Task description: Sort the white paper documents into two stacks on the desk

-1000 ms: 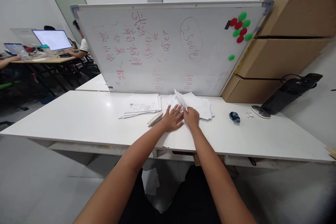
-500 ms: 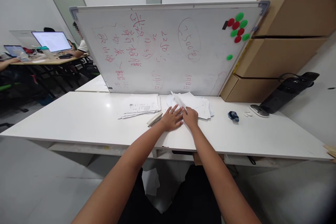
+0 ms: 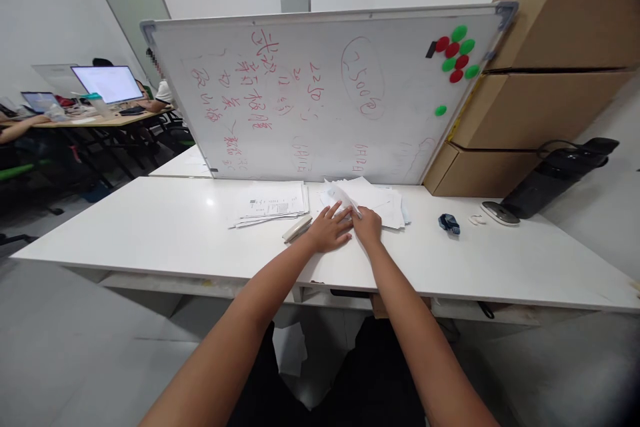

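Paper sheet (image 3: 344,197), folded with its edge lifted, lies mid-worktop (image 3: 200,227) beneath my 2 hands. Taking those hands as the dial's centre, with 12 o'clock toward the whiteboard (image 3: 395,140), I have the left hand (image 3: 327,230) spread wide and flat, bearing down on the sheet. The right hand (image 3: 369,227) is narrowed, fingers curled on the lifted edge and holding it; its thumb is hidden from me. A loose pile of papers (image 3: 385,203) sits at 1 o'clock, seemingly partly under the sheet.

If the right hand pulled harder than the left presses, I judge the sheet could skew, leaving the fold crooked or torn. Dragging it toward 1 o'clock might fan out the loose pile. A slip toward 9 o'clock would catch the pale stapler-like object (image 3: 297,229) just beside the left hand, perhaps shoving it into the printed stack (image 3: 275,203) at 10 o'clock. Well apart at 3 o'clock, the blue item (image 3: 449,223) looks safe.
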### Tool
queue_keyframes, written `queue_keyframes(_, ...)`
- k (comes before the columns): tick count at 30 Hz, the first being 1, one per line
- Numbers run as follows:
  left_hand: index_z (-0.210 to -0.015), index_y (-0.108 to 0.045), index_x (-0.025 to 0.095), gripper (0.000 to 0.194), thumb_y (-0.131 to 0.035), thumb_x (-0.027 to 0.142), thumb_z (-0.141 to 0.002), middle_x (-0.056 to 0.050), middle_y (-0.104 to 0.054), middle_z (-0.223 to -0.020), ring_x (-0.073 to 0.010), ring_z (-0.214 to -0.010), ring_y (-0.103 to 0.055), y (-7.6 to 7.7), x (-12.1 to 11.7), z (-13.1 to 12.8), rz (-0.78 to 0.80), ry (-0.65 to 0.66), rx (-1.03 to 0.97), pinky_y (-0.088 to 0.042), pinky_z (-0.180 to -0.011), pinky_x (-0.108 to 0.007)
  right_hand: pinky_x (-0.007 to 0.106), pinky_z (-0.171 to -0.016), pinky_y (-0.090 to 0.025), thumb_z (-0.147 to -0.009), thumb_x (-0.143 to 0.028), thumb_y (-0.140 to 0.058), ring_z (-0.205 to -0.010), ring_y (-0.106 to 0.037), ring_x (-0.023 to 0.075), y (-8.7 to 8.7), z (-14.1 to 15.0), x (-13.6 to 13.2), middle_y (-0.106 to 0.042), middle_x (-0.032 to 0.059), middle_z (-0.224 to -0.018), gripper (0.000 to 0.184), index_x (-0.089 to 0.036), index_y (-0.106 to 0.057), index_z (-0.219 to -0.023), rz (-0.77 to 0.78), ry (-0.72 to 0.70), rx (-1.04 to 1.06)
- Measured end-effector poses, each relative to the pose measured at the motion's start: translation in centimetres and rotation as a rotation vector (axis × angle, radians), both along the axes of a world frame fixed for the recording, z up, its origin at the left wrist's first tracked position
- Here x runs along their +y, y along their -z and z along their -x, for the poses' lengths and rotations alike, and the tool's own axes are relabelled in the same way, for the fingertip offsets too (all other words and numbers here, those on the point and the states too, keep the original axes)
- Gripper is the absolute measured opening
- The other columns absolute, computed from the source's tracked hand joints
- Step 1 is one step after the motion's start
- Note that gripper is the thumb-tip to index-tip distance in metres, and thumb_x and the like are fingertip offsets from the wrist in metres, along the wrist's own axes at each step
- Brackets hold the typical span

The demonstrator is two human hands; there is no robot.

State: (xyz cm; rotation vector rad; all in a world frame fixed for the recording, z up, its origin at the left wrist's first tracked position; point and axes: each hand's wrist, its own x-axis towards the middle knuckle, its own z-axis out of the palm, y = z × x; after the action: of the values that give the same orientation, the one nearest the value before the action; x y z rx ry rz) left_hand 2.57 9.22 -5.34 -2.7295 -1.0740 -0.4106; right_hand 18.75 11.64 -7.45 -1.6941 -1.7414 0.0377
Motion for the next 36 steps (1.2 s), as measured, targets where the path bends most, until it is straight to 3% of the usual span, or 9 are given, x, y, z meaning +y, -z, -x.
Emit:
queue_keyframes(4, -0.122, -0.060, 0.020, 0.038, -0.040, 0.034, -0.094, -0.010, -0.055, -0.133, -0.0284, -0.134, -0.036, -0.3, -1.1, 0.0, 0.042, -0.006, -0.157, -0.030, -0.106, -0.047, 0.034, -0.072, -0.043, -0.085, -0.031, -0.042, -0.076, -0.060, 0.0245, 0.4, -0.7, 0.1, -0.069, 0.0129, -0.083, 0.033, -0.012, -0.066, -0.097, -0.083, 0.060, 0.117)
queue_keyframes(7, -0.107, -0.067, 0.017, 0.037, -0.040, 0.038, -0.094, -0.012, -0.066, -0.114, -0.0267, -0.121, -0.050, -1.0, -3.7, 0.2, 0.206, -0.065, -0.553, -0.034, -0.104, -0.045, 0.039, -0.082, -0.046, -0.084, -0.024, -0.039, -0.093, -0.062, 0.0274, -1.1, -1.0, -2.0, -0.068, 0.0162, -0.103, 0.042, -0.009, -0.060, -0.117, -0.298, 0.007, 0.170)
queue_keyframes(11, -0.123, -0.058, 0.016, 0.071, -0.018, 0.065, -0.091, -0.014, -0.063, -0.121, -0.0286, -0.113, -0.056, -3.5, -9.8, 2.6, 0.749, -0.174, -1.434, -0.043, -0.095, -0.048, 0.040, -0.100, -0.040, -0.088, -0.017, -0.039, -0.125, -0.049, 0.0242, -4.1, 0.3, -9.1, -0.059, 0.0103, -0.128, 0.045, -0.018, -0.053, -0.131, -0.521, -0.354, -0.032)
queue_keyframes(15, -0.131, -0.053, 0.017, 0.080, -0.027, 0.075, -0.083, -0.013, -0.061, -0.125, -0.0318, -0.118, -0.054, -4.7, -17.4, 6.7, 1.310, -0.067, -1.815, -0.045, -0.095, -0.045, 0.039, -0.099, -0.039, -0.090, -0.012, -0.040, -0.127, -0.048, 0.0230, -3.2, 3.8, -18.0, -0.060, 0.0068, -0.128, 0.044, -0.022, -0.053, -0.131, -0.504, -0.589, -0.225)
queue_keyframes(20, -0.130, -0.052, 0.015, 0.056, -0.068, 0.034, -0.080, -0.013, -0.062, -0.125, -0.0289, -0.112, -0.059, -0.4, -23.9, 8.3, 1.288, -0.488, -1.959, -0.047, -0.095, -0.039, 0.042, -0.099, -0.039, -0.084, -0.004, -0.043, -0.126, -0.048, 0.0235, 1.1, 7.9, -24.7, -0.057, 0.0073, -0.132, 0.052, -0.020, -0.051, -0.132, -0.188, -0.670, -0.237)
queue_keyframes(25, -0.125, -0.055, 0.013, 0.053, -0.072, 0.022, -0.075, -0.014, -0.064, -0.121, -0.0274, -0.107, -0.062, 4.0, -25.1, 8.8, 1.117, -0.718, -2.040, -0.048, -0.096, -0.040, 0.049, -0.110, -0.029, -0.076, -0.001, -0.050, -0.140, -0.027, 0.0261, 0.7, 6.4, -26.6, -0.035, 0.0042, -0.150, 0.070, -0.028, -0.040, -0.140, 0.248, -0.847, -0.174)
queue_keyframes(27, -0.120, -0.059, 0.014, 0.049, -0.074, 0.024, -0.074, -0.014, -0.064, -0.122, -0.0274, -0.109, -0.061, 4.5, -25.0, 9.5, 1.095, -0.727, -2.011, -0.046, -0.099, -0.040, 0.048, -0.111, -0.028, -0.081, -0.013, -0.054, -0.140, -0.027, 0.0248, -0.2, 4.4, -26.1, -0.036, 0.0025, -0.150, 0.061, -0.032, -0.043, -0.138, 0.312, -0.796, 0.015)
queue_keyframes(32, -0.114, -0.064, 0.012, 0.049, -0.076, 0.036, -0.072, -0.014, -0.064, -0.120, -0.0293, -0.113, -0.059, 4.5, -25.4, 10.1, 1.120, -0.590, -1.831, -0.043, -0.102, -0.042, 0.046, -0.101, -0.042, -0.081, -0.044, -0.059, -0.125, -0.048, 0.0271, -0.8, -0.2, -23.2, -0.052, 0.0114, -0.135, 0.055, -0.023, -0.049, -0.131, 0.216, -0.165, 0.774)
queue_keyframes(36, -0.117, -0.063, 0.012, 0.053, -0.073, 0.042, -0.074, -0.013, -0.064, -0.121, -0.0287, -0.112, -0.059, 3.4, -25.1, 9.3, 1.066, -0.453, -1.727, -0.043, -0.100, -0.042, 0.041, -0.091, -0.050, -0.072, -0.054, -0.068, -0.119, -0.053, 0.0290, -1.0, -1.4, -22.1, -0.052, 0.0135, -0.134, 0.070, -0.022, -0.048, -0.131, 0.381, -0.054, 1.050)
